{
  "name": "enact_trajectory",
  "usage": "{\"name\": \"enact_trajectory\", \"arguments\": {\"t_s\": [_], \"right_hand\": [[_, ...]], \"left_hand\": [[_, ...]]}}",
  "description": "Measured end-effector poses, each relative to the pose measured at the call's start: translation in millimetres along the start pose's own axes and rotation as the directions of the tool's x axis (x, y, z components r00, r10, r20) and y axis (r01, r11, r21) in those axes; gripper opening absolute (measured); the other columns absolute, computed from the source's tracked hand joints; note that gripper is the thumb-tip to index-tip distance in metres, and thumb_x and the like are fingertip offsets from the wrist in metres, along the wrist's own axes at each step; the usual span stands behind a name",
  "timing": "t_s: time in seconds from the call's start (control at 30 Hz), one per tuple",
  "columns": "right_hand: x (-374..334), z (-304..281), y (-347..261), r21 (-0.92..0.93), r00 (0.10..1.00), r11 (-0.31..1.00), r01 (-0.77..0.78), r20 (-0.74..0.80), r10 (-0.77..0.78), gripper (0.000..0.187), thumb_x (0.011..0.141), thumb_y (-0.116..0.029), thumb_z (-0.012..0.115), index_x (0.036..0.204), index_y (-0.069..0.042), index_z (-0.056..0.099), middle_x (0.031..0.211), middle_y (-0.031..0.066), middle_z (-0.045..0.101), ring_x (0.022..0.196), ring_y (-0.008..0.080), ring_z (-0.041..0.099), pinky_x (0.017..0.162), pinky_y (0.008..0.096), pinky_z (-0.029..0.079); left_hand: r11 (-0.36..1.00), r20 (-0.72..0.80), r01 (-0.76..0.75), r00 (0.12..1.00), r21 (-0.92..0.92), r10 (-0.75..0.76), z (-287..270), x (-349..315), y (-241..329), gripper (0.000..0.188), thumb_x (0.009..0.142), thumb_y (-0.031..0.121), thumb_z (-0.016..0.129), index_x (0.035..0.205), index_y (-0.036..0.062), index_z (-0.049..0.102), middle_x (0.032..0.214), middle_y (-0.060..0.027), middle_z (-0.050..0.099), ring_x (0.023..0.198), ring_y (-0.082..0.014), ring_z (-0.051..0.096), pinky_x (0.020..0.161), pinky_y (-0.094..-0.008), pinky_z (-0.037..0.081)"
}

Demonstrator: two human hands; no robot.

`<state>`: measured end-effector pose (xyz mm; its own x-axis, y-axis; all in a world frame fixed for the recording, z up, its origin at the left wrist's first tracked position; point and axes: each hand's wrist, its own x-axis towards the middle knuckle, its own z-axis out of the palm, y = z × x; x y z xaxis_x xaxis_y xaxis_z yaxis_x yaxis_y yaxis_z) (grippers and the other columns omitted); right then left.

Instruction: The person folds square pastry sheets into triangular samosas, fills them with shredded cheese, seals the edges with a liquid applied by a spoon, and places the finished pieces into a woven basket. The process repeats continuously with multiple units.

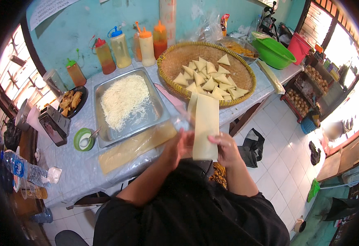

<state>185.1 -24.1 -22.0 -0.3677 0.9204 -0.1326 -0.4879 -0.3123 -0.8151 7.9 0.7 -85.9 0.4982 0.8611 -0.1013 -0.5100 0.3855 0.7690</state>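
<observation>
A long pale strip of pastry sheet (207, 127) hangs in front of me past the table's front edge. My right hand (226, 149) pinches its lower right edge, thumb on top. My left hand (183, 143) is at the strip's left side, its fingers blurred and partly hidden. More pastry sheets (136, 148) lie in clear plastic on the table to the left. Behind them is a metal tray (159, 107) with a heap of white shreds (124, 100). Folded pastry triangles (210, 80) are piled in a round woven basket (172, 61) beyond the strip.
A pink knife-like blade (169, 96) lies between tray and basket. Left of the tray are a green bowl (84, 139) with white paste and a spoon, a propped phone (53, 126) and a dark plate of fried food (70, 102). Sauce bottles (121, 47) line the wall; a green basin (273, 53) stands right.
</observation>
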Motion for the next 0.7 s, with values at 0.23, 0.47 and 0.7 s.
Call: {"name": "enact_trajectory", "arguments": {"t_s": [0.23,0.47,0.7], "right_hand": [[-74,-10,29,-0.002,0.984,0.985,-0.170,0.047,0.170,0.036,0.081,-0.018,0.062,0.107,0.006,0.057,0.098,0.0130,0.064,0.088,0.0218,0.062,0.079,0.0336,0.047],[-99,-35,39,-0.181,0.989,0.976,-0.123,-0.101,0.106,0.038,0.078,-0.012,0.063,0.108,0.010,0.058,0.101,0.0148,0.063,0.089,0.0215,0.061,0.079,0.0316,0.045],[-70,-64,36,-0.955,0.816,0.296,-0.005,-0.174,-0.551,0.037,0.075,-0.011,0.065,0.108,0.006,0.059,0.110,0.0149,0.059,0.094,0.0161,0.057,0.079,0.0313,0.045]], "left_hand": [[0.906,0.451,0.170,0.892,-0.387,0.025,51,40,33,0.068,0.091,0.051,0.040,0.131,-0.0040,0.040,0.127,-0.0204,0.049,0.113,-0.0288,0.052,0.095,-0.0426,0.042],[0.980,0.162,-0.151,0.972,-0.132,0.171,57,54,60,0.041,0.089,0.012,0.054,0.126,-0.0040,0.044,0.116,-0.0176,0.058,0.104,-0.0267,0.058,0.091,-0.0390,0.046],[0.941,0.018,-0.323,0.945,-0.105,0.327,81,28,68,0.033,0.092,0.012,0.049,0.121,-0.0044,0.048,0.111,-0.0147,0.060,0.103,-0.0247,0.059,0.091,-0.0375,0.046]]}}
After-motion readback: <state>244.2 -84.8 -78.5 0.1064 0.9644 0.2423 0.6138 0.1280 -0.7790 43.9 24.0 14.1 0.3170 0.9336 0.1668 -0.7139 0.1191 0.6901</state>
